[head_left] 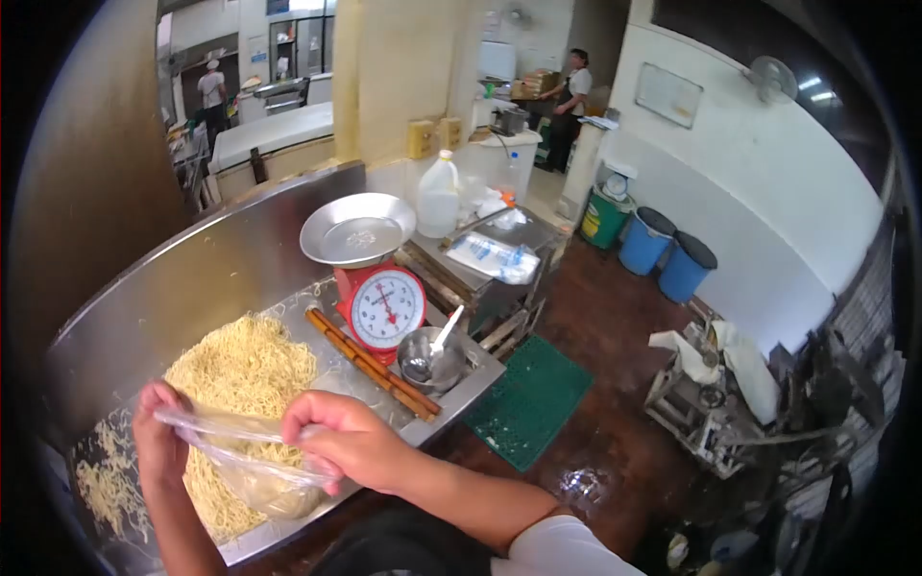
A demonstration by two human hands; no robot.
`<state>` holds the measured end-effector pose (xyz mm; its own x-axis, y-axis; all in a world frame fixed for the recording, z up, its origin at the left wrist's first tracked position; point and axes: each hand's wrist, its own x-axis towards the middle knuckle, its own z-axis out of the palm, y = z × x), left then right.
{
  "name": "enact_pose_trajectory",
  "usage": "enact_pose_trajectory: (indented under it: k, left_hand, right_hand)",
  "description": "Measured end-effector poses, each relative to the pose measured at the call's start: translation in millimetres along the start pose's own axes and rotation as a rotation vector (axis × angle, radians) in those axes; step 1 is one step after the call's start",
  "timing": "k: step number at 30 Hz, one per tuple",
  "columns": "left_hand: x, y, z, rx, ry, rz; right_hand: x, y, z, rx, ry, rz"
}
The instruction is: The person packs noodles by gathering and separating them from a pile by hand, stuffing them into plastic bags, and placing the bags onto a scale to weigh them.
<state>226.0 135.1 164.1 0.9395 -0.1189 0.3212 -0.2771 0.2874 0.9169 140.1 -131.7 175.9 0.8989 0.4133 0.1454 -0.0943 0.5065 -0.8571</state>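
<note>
Between my two hands a clear plastic bag (252, 472) is stretched by its mouth, with something pale showing in its lower part; I cannot tell if that is inside or behind it. My left hand (161, 432) grips the left edge of the opening. On the other side, my right hand (348, 437) pinches the rim between thumb and fingers. Behind and under the bag lies a big heap of yellow noodles (245, 370) on the metal tray table (370, 408). A red dial scale (386, 305) with a round metal pan (358, 230) stands beyond the heap.
Two wooden sticks (370, 363) lie beside the scale, near a metal bowl (432, 360) with a white-handled utensil. A plastic jug (439, 197) and a pack of bags (495, 257) sit behind. A green mat (533, 401) covers wet floor. Two people (569, 106) stand in the background.
</note>
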Motion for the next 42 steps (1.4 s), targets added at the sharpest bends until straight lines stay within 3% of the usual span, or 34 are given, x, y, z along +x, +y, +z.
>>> enact_pose_trajectory:
  k: [4, 7, 13, 19, 22, 25, 33, 38, 42]
  left_hand:
    - [44, 20, 44, -0.182, -0.115, 0.190]
    - [86, 39, 80, -0.210, -0.220, 0.227]
    - [203, 76, 134, -0.126, -0.184, 0.301]
    - [274, 89, 197, 0.007, -0.196, 0.256]
    - [326, 60, 220, 0.124, -0.318, 0.274]
    - [346, 28, 254, 0.181, -0.177, 0.195]
    - [333, -44, 251, 0.433, -0.089, -0.067]
    - [300, -37, 239, 0.581, -0.082, -0.079]
    - [249, -35, 224, 0.474, -0.088, -0.127]
  right_hand:
    - [-9, -20, -31, -0.193, -0.063, 0.057]
    - [-21, -30, -67, -0.254, 0.068, -0.013]
    - [-73, -26, -168, -0.094, 0.511, -0.038]
    - [-105, -21, -253, 0.015, 0.690, -0.032]
    - [-105, -38, -279, -0.080, 0.640, 0.046]
    - [-106, -58, -310, -0.138, 0.577, 0.108]
    - [-108, -84, -365, -0.171, 0.558, 0.179]
    - [-103, -65, -387, -0.166, 0.490, 0.236]
    - [-97, -66, -384, -0.225, 0.420, 0.244]
